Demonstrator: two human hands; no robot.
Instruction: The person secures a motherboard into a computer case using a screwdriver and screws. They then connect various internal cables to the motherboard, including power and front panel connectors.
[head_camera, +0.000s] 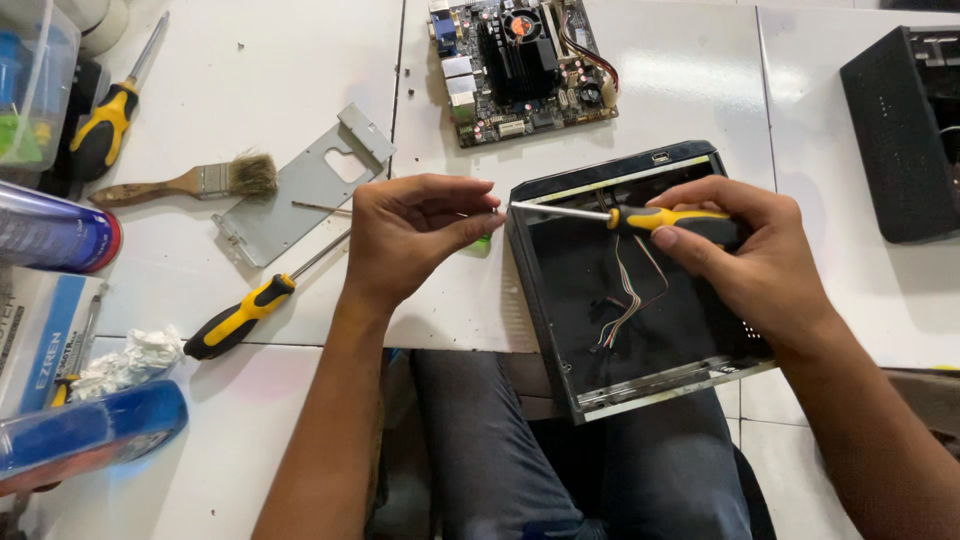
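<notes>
I'm taking the open black case as my landmark; it lies flat at the near edge of the white desk, partly overhanging my lap, open side up so the inside is reachable. My right hand is over the case, its grip clenched round the yellow-black handle of a screwdriver. The shaft runs horizontally across the case's top-left corner, tip pointing left, prob. kept level so the tip meets the other hand. My left hand sits just left of the case, thumb and fingertips pinched right at the tip. Looks like it's pinching something tiny there, maybe a screw, but it's too small to tell. A bit of green shows below those fingers; can't ID it.

Inside the case, loose coloured wires trail along the floor, unplugged at one end.

Behind the case lies a circuit board w/ a fan, parts facing up. Left of the case: a flat metal bracket, a second screwdriver, then a paintbrush and a third screwdriver further out. Far left are spray cans and a crumpled cloth. Right of the case, well apart, stands another black box.
</notes>
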